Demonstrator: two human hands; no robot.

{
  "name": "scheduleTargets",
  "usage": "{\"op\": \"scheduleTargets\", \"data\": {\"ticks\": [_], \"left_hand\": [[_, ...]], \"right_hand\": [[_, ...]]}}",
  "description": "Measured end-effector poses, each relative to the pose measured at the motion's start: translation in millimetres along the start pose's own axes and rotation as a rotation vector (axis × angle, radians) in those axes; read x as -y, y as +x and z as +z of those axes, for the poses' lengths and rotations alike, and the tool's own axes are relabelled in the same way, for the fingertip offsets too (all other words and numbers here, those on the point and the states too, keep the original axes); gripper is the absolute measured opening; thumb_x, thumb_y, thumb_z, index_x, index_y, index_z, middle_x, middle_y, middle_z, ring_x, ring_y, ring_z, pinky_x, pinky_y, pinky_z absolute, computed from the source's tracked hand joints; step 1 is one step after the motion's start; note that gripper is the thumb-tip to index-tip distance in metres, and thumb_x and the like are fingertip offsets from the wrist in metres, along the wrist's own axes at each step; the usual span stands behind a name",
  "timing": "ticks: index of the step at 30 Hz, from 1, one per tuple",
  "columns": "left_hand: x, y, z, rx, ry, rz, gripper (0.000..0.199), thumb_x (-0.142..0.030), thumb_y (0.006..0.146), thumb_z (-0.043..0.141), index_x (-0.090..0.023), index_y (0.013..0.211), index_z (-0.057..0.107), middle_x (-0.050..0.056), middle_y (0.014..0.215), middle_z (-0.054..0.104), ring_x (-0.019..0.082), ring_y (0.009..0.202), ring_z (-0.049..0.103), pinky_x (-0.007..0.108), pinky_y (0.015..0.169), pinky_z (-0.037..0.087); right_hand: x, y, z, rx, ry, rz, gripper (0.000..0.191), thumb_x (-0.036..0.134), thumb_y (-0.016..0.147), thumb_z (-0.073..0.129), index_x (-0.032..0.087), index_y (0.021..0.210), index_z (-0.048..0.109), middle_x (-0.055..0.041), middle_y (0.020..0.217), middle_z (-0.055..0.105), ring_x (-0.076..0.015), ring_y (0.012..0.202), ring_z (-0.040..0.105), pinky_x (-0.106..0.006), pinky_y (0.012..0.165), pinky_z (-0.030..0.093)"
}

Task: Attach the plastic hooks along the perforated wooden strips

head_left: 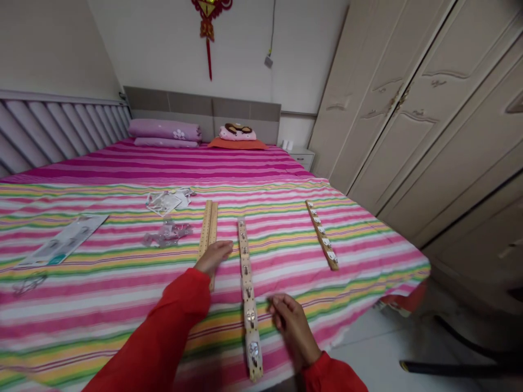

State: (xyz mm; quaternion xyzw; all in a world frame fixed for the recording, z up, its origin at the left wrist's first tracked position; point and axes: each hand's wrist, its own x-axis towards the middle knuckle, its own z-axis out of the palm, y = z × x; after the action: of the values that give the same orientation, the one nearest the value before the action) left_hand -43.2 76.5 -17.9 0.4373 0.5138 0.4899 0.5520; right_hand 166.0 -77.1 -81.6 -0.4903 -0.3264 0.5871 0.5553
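A long pale strip (248, 296) with several metal hooks along it lies lengthwise on the striped bed cover, between my two hands. My left hand (214, 257) is to the left of the strip, over two wooden strips with small holes (209, 223), its fingers drawn together and pointing right; whether it holds anything small is hidden. My right hand (288, 316) hovers right of the hooked strip, its fingers curled and thumb near the fingertips; I cannot make out anything between them. Neither hand touches the hooked strip.
Another hooked strip (322, 234) lies farther right. On the left are clear plastic packaging (169, 201), small bags (168, 233), a packaged card (65, 239) and a thin clear item (30, 283). Pillows (165, 130) and a wardrobe (388, 109) stand beyond.
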Motion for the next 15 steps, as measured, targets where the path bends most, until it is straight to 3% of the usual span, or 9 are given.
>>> {"op": "scheduleTargets", "data": {"ticks": [4, 7, 11, 15], "left_hand": [[-5.9, -17.2, -40.8, -0.044, 0.169, 0.071, 0.048, -0.046, 0.054, 0.074, -0.013, 0.089, 0.070, 0.009, 0.095, 0.071, 0.022, 0.094, 0.062, 0.032, 0.085, 0.047], [-0.2, -28.8, -65.3, -0.182, 0.246, 0.093, 0.046, -0.046, 0.056, 0.069, -0.013, 0.088, 0.068, 0.008, 0.090, 0.071, 0.022, 0.087, 0.063, 0.033, 0.081, 0.048], [5.0, -35.5, -88.1, -0.451, 0.331, 0.282, 0.035, -0.042, 0.063, 0.058, -0.015, 0.084, 0.067, 0.007, 0.087, 0.070, 0.021, 0.085, 0.062, 0.034, 0.082, 0.048], [10.7, -30.7, -104.2, -0.532, 0.444, 0.354, 0.032, -0.041, 0.067, 0.053, -0.016, 0.080, 0.067, 0.005, 0.082, 0.069, 0.019, 0.079, 0.061, 0.031, 0.076, 0.048]], "right_hand": [[-15.6, -31.4, -2.2, 0.025, -0.098, 0.123, 0.048, 0.058, 0.068, 0.068, 0.014, 0.086, 0.067, -0.0010, 0.063, 0.065, -0.0037, 0.033, 0.037, -0.018, 0.033, 0.021], [-15.3, -43.8, 1.9, 0.059, -0.128, 0.137, 0.054, 0.065, 0.069, 0.063, 0.013, 0.084, 0.066, -0.0033, 0.071, 0.067, -0.0047, 0.034, 0.043, -0.018, 0.031, 0.023], [-14.3, -55.7, 2.9, 0.107, -0.176, 0.158, 0.057, 0.067, 0.070, 0.060, 0.012, 0.084, 0.065, -0.0035, 0.069, 0.067, -0.0055, 0.034, 0.047, -0.017, 0.030, 0.024], [-19.8, -65.4, 1.5, 0.182, -0.154, 0.231, 0.061, 0.063, 0.071, 0.062, 0.010, 0.102, 0.062, -0.0054, 0.070, 0.068, -0.0087, 0.038, 0.055, -0.016, 0.030, 0.028]]}}
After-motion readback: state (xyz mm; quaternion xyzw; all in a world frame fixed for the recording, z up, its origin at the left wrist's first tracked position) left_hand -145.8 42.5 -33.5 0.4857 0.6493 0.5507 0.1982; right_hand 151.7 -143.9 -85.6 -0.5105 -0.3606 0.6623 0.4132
